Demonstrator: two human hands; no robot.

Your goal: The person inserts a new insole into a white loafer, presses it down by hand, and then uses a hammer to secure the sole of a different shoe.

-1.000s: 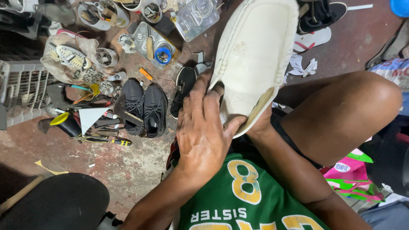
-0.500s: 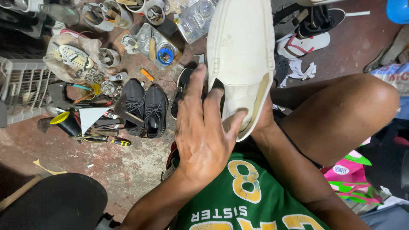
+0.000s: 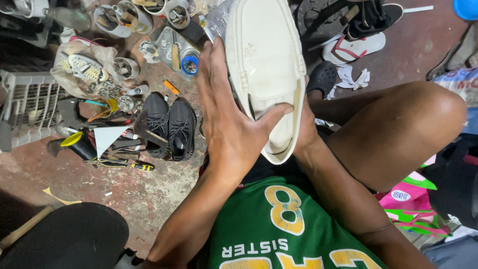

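Observation:
A cream-white slip-on shoe (image 3: 266, 60) is held up in front of me, toe pointing away, its upper facing the camera. My left hand (image 3: 231, 124) lies flat along the shoe's left side with the thumb pressed across its opening. My right hand (image 3: 304, 132) is mostly hidden behind the heel, gripping it from the right. Beyond my left hand, a pair of black sneakers (image 3: 169, 124) sits on the floor.
Tools, cans (image 3: 117, 20) and a blue tape roll (image 3: 189, 65) litter the red concrete floor at upper left. A white wire rack (image 3: 30, 107) is at the left edge. Sandals (image 3: 353, 47) lie at upper right. My bare knee (image 3: 418, 124) fills the right.
The shoe has turned from tilted to nearly upright and shifted left. My left hand slid up along its side, thumb now across the opening.

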